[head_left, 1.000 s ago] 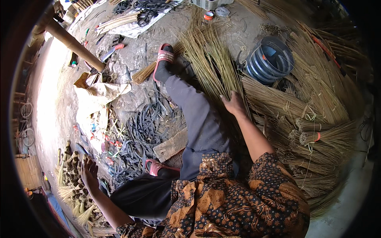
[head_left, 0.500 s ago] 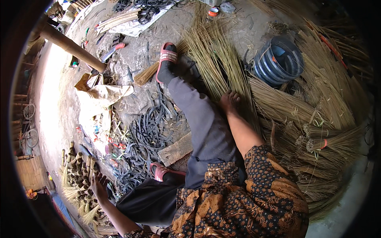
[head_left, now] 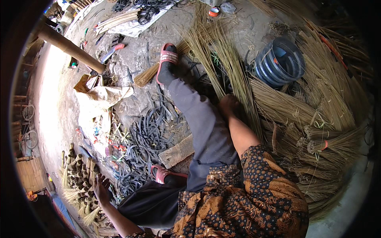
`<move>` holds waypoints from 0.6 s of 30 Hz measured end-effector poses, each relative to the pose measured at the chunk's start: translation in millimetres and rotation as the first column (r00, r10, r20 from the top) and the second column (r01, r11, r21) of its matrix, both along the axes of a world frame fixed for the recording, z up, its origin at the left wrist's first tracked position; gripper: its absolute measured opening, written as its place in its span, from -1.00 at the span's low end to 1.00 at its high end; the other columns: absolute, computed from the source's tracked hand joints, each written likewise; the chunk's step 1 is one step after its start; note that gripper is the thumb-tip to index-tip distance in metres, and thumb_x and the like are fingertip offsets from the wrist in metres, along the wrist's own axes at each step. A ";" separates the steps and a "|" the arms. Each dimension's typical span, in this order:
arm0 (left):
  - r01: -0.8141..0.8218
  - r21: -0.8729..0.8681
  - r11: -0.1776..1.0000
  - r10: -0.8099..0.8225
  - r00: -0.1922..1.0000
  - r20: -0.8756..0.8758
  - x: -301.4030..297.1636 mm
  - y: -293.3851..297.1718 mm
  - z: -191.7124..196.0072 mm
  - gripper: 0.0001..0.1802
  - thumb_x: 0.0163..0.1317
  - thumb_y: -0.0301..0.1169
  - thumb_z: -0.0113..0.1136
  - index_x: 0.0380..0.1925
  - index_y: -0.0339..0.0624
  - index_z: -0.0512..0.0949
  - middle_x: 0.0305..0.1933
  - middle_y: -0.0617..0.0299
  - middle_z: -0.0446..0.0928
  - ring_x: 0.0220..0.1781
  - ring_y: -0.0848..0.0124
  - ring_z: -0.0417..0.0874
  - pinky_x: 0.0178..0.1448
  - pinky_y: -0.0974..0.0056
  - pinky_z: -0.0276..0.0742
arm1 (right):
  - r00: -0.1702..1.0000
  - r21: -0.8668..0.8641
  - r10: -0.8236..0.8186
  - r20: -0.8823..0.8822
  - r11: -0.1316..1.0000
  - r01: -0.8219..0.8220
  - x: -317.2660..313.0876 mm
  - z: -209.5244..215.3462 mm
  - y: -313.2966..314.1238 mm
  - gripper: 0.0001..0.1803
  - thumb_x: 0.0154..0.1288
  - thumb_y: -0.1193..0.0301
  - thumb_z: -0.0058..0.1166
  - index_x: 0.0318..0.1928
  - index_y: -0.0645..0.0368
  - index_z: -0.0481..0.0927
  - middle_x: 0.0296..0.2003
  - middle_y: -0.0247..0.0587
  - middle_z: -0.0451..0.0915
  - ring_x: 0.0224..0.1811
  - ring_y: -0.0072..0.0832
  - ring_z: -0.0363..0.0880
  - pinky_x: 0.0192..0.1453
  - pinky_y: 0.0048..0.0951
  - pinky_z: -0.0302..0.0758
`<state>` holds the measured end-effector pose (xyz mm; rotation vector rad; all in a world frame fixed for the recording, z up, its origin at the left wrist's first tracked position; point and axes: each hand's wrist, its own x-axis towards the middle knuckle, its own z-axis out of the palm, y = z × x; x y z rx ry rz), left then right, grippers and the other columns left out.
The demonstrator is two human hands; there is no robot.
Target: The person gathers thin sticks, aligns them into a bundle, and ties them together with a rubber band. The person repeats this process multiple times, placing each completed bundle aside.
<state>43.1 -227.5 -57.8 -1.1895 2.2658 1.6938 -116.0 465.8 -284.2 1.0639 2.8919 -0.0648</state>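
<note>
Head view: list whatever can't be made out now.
In the head view:
- Right hand: fingertips and grip, hidden by the hand's own back.
- White basket: far part cut off by the upper edge.
- Red scraps: too small to identify.

Workshop, handcraft, rough grey floor [head_left: 243, 27] strewn with materials. Stock: long loose straw-like stalks [head_left: 232, 59], tied bundles [head_left: 317, 144] heaped at right, short brush-ended bundles [head_left: 79, 174] stacked at left. Sundries: tangled black strips [head_left: 147, 131], wooden board [head_left: 176, 151], red-handled knife [head_left: 112, 52], ribbed bucket [head_left: 265, 71], timber pole [head_left: 73, 50]
</note>
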 end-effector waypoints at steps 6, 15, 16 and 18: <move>0.048 -0.009 0.999 -0.048 0.999 0.011 -1.2 4.7 0.4 -0.42 0.54 -0.01 0.15 0.34 -0.20 0.49 0.21 0.00 0.61 0.02 0.26 0.71 0.02 0.22 0.63 | 0.994 -0.435 -0.004 0.113 0.899 0.053 -7.7 30.1 21.5 -0.41 0.23 0.03 0.23 0.06 0.29 0.66 0.09 0.22 0.69 0.22 0.12 0.65 0.30 -0.01 0.55; 0.258 -0.093 0.962 -0.268 0.957 -0.110 -70.8 104.3 39.5 -0.48 0.53 -0.04 0.19 0.23 -0.23 0.52 0.06 0.06 0.68 -0.05 0.33 0.74 0.02 0.28 0.63 | 0.940 -0.837 -0.053 -0.337 0.475 -0.273 5.3 138.4 48.6 -0.76 0.38 0.21 0.24 -0.20 0.12 0.60 -0.55 -0.47 0.45 -0.65 -0.66 0.39 -0.60 -0.50 0.34; 0.350 -0.100 0.931 -0.363 0.914 -0.182 -78.1 133.1 45.7 -0.51 0.57 -0.10 0.15 0.27 -0.24 0.51 0.05 0.13 0.65 0.01 0.36 0.72 0.07 0.27 0.62 | 0.938 -0.847 -0.064 -0.341 0.453 -0.277 4.5 165.5 47.3 -0.77 0.41 0.22 0.23 -0.17 0.12 0.59 -0.56 -0.49 0.42 -0.65 -0.68 0.37 -0.60 -0.50 0.34; 0.429 -0.002 0.903 -0.411 0.863 -0.292 -91.4 206.9 52.9 -0.50 0.56 -0.09 0.16 0.29 -0.20 0.50 0.10 0.06 0.66 0.06 0.30 0.73 0.15 0.20 0.63 | 0.907 -0.848 -0.059 -0.418 0.383 -0.366 6.4 219.2 38.9 -0.78 0.46 0.24 0.22 -0.14 0.12 0.56 -0.56 -0.53 0.37 -0.64 -0.70 0.34 -0.59 -0.52 0.33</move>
